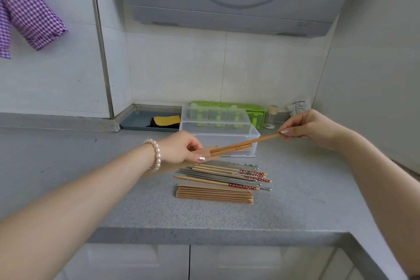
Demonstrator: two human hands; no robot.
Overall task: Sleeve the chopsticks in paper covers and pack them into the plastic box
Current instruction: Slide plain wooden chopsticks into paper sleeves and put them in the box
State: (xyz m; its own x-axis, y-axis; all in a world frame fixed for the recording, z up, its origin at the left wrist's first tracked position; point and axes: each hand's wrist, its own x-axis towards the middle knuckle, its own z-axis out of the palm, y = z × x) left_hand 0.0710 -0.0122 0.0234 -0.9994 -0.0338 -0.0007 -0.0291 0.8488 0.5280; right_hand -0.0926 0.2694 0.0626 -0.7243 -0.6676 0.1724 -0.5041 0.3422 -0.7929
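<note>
My left hand (180, 148) grips a brown paper cover (205, 152) above the counter. Two brown wooden chopsticks (245, 143) stick out of its open end, one further in than the other. My right hand (306, 126) pinches the far tip of the longer-showing chopstick. Behind them stands the clear plastic box (254, 136) with its lid up. On the counter below lie several loose chopsticks (227, 175), steel and bamboo with red patterned ends, and a stack of brown paper covers (214, 195).
A green perforated holder (256, 110) and a small jar (271, 113) stand by the back wall. A grey tray (136, 120) with a yellow sponge sits in the corner. A range hood hangs overhead. The counter's front edge (204, 234) runs below the covers.
</note>
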